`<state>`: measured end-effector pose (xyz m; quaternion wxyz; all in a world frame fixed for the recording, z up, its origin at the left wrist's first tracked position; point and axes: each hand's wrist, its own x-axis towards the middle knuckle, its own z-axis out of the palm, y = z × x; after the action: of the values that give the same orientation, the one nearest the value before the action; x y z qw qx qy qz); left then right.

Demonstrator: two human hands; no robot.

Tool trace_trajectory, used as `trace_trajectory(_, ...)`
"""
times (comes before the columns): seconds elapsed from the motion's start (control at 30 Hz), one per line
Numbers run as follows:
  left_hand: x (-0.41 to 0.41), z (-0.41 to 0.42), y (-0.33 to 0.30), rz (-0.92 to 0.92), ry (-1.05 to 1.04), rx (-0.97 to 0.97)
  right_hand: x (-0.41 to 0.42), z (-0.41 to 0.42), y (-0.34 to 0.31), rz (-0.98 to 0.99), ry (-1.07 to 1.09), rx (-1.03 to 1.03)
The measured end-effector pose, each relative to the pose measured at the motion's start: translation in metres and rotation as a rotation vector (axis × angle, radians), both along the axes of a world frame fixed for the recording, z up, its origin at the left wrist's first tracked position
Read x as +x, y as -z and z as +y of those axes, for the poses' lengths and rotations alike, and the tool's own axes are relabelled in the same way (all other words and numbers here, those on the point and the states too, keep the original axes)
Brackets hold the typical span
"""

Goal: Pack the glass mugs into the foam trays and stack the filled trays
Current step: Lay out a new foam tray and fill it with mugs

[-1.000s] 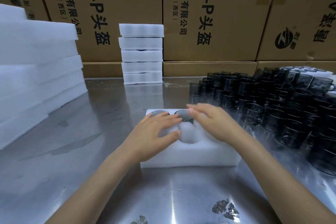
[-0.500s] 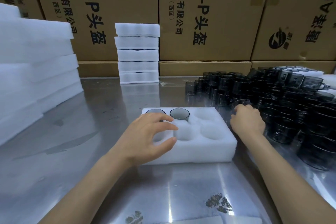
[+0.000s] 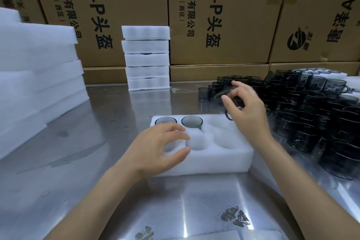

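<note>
White foam tray (image 3: 218,160) lying on the steel table (image 3: 93,161), two smoked glass mugs (image 3: 191,122) seated in its far-left pockets, only their rims showing; remaining pockets bare, the near-left one mostly hidden under the left hand (image 3: 155,150); that hand poised over the tray's near-left corner, fingers loosely curved, gripping nothing; right hand (image 3: 247,109) raised above the tray's far-right corner, thumb and fingers pinching a tilted dark mug (image 3: 227,91), its body blurred and partly covered by the fingers; heap of dark mugs (image 3: 315,115) to the right, individual pieces hard to separate, heap cut off by the frame edge; stack of filled trays (image 3: 147,58) at the back against cardboard boxes (image 3: 220,15); taller foam stack (image 3: 37,76) at left, blurred and cropped.
</note>
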<state>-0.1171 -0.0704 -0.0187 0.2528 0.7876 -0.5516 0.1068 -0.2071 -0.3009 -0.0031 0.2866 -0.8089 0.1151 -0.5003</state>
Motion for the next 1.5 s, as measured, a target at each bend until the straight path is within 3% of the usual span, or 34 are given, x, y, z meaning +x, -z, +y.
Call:
trace_trajectory(0.1,0.0,-0.001,0.0,0.004,-0.002,0.012,0.003,0.001,0.006,0.133,-0.037,-0.091)
trace_trajectory(0.53,-0.001,-0.002,0.0,0.007,-0.019,0.009,-0.003,0.0,0.003,0.402,-0.065,-0.083)
trace_trajectory(0.67,-0.001,-0.001,0.0,0.012,-0.024,0.006,0.001,0.004,0.006,0.583,-0.039,-0.161)
trace_trajectory(0.8,0.0,-0.001,0.0,0.017,-0.025,0.005,0.001,0.002,0.008,0.571,-0.054,-0.135)
trace_trajectory(1.0,-0.003,-0.003,-0.003,0.033,-0.012,0.001,-0.008,-0.005,0.007,0.367,-0.161,0.045)
trace_trajectory(1.2,-0.004,-0.028,-0.015,0.03,0.043,0.118,-0.022,-0.013,0.014,0.483,-0.177,-0.049)
trace_trajectory(1.5,0.005,-0.066,-0.015,0.105,0.106,0.282,-0.02,-0.007,0.013,0.627,-0.194,-0.018)
